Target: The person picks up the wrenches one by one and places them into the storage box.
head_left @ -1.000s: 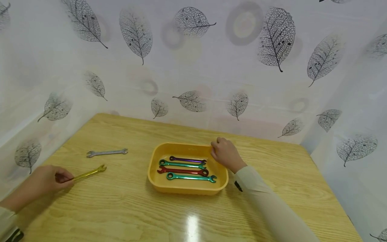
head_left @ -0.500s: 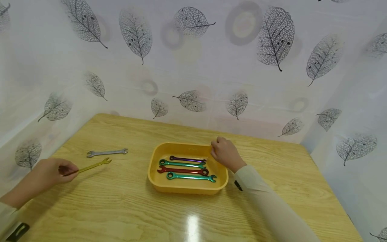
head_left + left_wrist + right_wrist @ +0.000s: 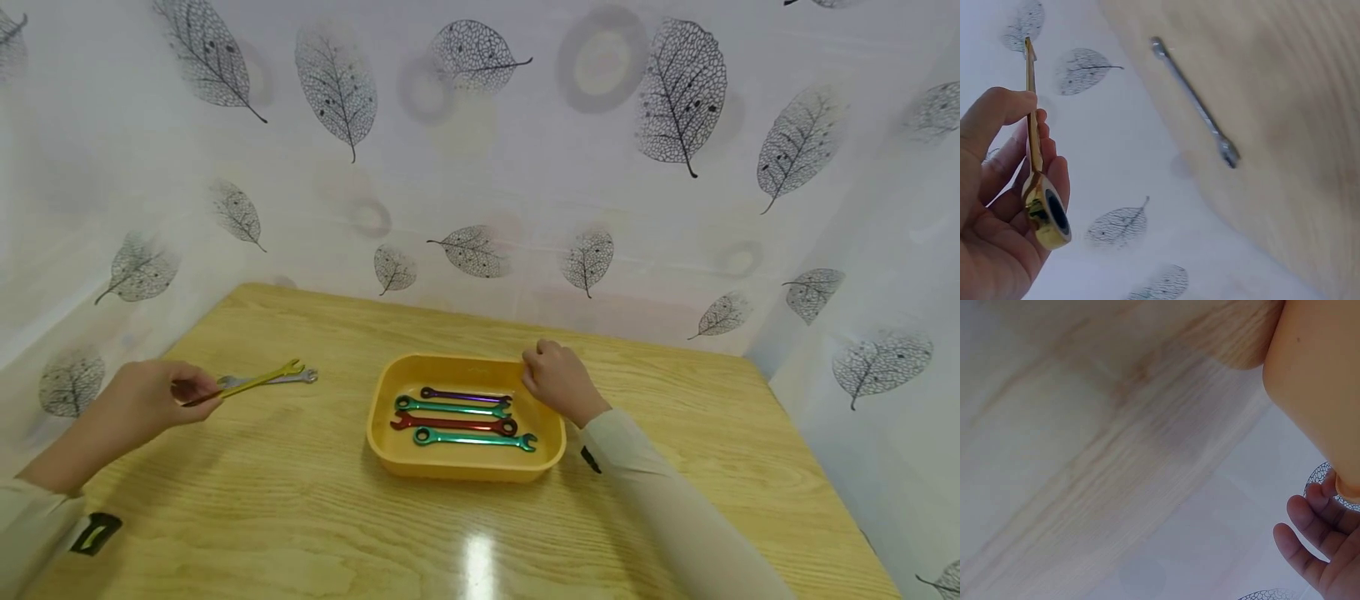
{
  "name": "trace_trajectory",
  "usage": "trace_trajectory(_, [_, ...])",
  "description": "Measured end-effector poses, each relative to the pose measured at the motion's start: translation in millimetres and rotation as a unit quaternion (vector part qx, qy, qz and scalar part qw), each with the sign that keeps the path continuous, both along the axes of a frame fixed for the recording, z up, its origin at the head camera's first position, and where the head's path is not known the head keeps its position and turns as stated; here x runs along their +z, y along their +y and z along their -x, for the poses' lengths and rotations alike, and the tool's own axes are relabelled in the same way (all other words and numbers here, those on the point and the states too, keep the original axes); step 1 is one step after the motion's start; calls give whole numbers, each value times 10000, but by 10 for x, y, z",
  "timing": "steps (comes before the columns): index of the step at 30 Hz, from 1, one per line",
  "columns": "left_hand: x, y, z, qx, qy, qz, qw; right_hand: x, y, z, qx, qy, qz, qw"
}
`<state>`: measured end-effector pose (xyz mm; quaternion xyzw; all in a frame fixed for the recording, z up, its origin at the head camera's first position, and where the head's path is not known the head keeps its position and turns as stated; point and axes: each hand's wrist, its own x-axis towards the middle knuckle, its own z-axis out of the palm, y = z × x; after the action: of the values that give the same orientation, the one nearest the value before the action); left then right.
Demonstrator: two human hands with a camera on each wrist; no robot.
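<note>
My left hand pinches a gold ratcheting wrench between thumb and fingers, raised at the left of the table. In the left wrist view its ring end points toward the camera, below the thumb. A silver open-end wrench lies on the table behind it, partly covered by the gold one in the head view. My right hand grips the back right rim of a yellow plastic bin. Inside the bin lie a purple wrench, two green wrenches and a red wrench, roughly side by side.
The wooden table runs back to a pale curtain printed with leaves, which also closes off both sides. The bin stands near the middle of the table, its low walls between the left hand and the wrenches inside.
My left hand has moved up and to the right with the gold wrench, which now overlaps the silver wrench in view. The right hand and the bin have stayed in place.
</note>
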<state>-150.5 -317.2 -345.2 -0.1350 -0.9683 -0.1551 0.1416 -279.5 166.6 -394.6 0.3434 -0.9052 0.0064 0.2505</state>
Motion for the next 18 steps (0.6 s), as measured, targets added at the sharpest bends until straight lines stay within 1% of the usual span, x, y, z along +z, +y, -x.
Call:
trace_trajectory(4, [111, 111, 4, -69, 29, -48, 10000, -3, 2, 3, -1, 33, -23, 10000])
trace_trajectory(8, [203, 224, -4, -103, -44, 4, 9999, -1, 0, 1, 11, 41, -26, 10000])
trace_trajectory(15, [328, 419, 28, -174, -289, -1, 9994, -2, 2, -1, 8, 0, -6, 10000])
trace_trajectory(18, [375, 484, 54, -234, -277, 7, 9993, -1, 4, -3, -21, -24, -5, 10000])
